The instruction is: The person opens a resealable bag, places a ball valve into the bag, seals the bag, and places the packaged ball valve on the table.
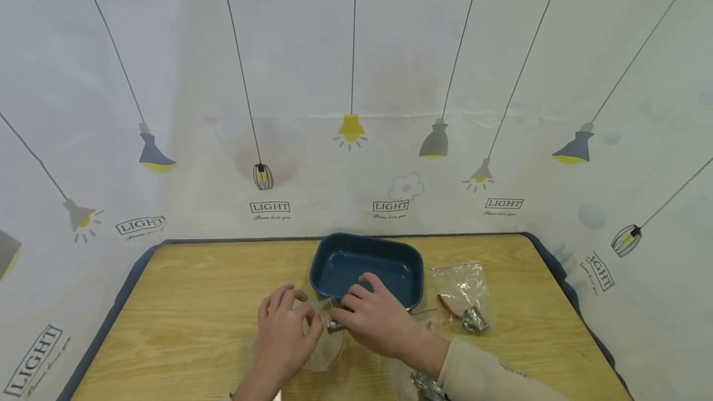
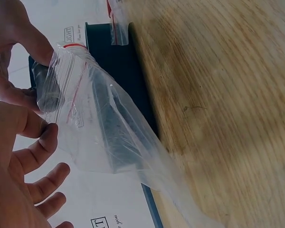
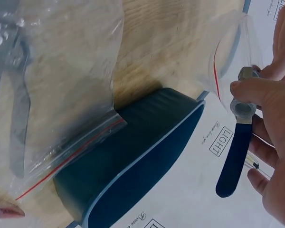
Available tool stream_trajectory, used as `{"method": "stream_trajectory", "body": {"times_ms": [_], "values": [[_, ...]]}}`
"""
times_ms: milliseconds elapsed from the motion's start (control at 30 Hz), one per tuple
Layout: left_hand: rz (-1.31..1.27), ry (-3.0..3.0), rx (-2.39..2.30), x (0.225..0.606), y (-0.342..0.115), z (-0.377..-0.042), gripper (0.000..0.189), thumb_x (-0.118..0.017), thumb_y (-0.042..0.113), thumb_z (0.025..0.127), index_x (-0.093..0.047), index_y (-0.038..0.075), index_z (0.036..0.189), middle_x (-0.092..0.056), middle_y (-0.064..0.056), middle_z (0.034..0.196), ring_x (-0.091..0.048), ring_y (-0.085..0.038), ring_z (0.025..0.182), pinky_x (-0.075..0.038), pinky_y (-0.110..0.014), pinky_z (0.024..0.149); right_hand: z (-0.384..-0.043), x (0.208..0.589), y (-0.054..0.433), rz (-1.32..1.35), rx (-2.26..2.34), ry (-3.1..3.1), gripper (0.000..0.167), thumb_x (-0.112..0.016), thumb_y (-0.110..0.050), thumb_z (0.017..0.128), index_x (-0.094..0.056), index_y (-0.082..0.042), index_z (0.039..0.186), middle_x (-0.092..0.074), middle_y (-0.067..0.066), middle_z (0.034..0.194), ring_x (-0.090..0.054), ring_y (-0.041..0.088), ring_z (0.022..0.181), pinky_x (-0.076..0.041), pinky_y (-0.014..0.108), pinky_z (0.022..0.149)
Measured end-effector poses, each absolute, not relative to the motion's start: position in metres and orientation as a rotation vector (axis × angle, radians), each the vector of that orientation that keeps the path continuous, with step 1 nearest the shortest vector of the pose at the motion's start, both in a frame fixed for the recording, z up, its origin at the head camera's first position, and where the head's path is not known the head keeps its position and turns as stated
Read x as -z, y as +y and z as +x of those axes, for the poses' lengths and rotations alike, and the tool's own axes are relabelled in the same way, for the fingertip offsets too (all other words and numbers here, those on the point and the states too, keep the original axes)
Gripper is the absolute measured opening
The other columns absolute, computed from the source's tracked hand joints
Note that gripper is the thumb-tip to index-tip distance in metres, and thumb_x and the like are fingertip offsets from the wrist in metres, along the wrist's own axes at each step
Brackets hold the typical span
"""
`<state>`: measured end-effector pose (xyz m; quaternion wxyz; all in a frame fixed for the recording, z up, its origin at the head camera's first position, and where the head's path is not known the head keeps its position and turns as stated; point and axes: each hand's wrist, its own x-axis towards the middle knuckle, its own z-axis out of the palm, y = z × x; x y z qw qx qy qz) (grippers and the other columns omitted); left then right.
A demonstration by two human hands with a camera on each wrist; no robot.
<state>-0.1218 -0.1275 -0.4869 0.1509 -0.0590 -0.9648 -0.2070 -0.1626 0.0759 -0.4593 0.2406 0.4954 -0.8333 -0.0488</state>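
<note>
A clear zip bag [image 2: 118, 133] with a red line at its mouth hangs from my left hand [image 1: 286, 330], whose thumb and forefinger pinch its edge while the other fingers stand loosely apart. My right hand [image 1: 375, 317] holds a small metal ball valve [image 3: 243, 108] with a dark blue lever handle [image 3: 234, 164]. In the right wrist view the thumb presses on the valve's body, and the handle sticks out past the fingers. The valve is at the bag's mouth; whether part of it is inside, I cannot tell.
A dark blue tray [image 1: 367, 268] stands just beyond my hands. To its right lies a zip bag [image 1: 459, 280] with a red-handled metal valve [image 1: 473, 319]. Another bag with metal pieces [image 1: 426, 383] lies partly under my right forearm. A printed curtain hangs behind the wooden table.
</note>
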Motion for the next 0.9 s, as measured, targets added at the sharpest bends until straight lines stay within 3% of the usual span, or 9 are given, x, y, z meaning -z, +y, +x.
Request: {"method": "stream_trajectory", "body": {"times_ms": [233, 567, 900], "values": [[-0.193, -2.711, 0.614, 0.485, -0.124, -0.120, 0.025, -0.067, 0.023, 0.083, -0.057, 0.027, 0.060, -0.062, 0.001, 0.107, -0.047, -0.028, 0.127, -0.030, -0.054, 0.107, -0.159, 0.463, 0.073, 1.388, 0.101, -2.320, 0.023, -0.074, -0.037, 0.082, -0.067, -0.031, 0.103, -0.069, -0.013, 0.092, -0.062, 0.010, 0.091, -0.046, 0.043, 0.097], [-0.239, -2.636, 0.608, 0.482, -0.122, -0.114, 0.025, -0.069, 0.020, 0.081, -0.056, 0.025, 0.060, -0.062, 0.000, 0.104, -0.050, -0.030, 0.124, -0.032, -0.053, 0.105, -0.155, 0.461, 0.069, 1.407, 0.092, -2.423, 0.041, -0.073, -0.044, 0.083, -0.066, -0.035, 0.122, -0.069, -0.014, 0.100, -0.061, 0.009, 0.094, -0.043, 0.042, 0.098], [-0.224, -2.639, 0.669, 0.480, -0.120, -0.113, 0.028, -0.068, 0.017, 0.082, -0.055, 0.026, 0.058, -0.062, 0.000, 0.103, -0.050, -0.030, 0.124, -0.031, -0.053, 0.105, -0.151, 0.477, 0.058, 1.422, 0.118, -2.246, 0.013, -0.070, -0.037, 0.085, -0.070, -0.033, 0.098, -0.068, -0.017, 0.090, -0.060, 0.007, 0.089, -0.043, 0.042, 0.098]]}}
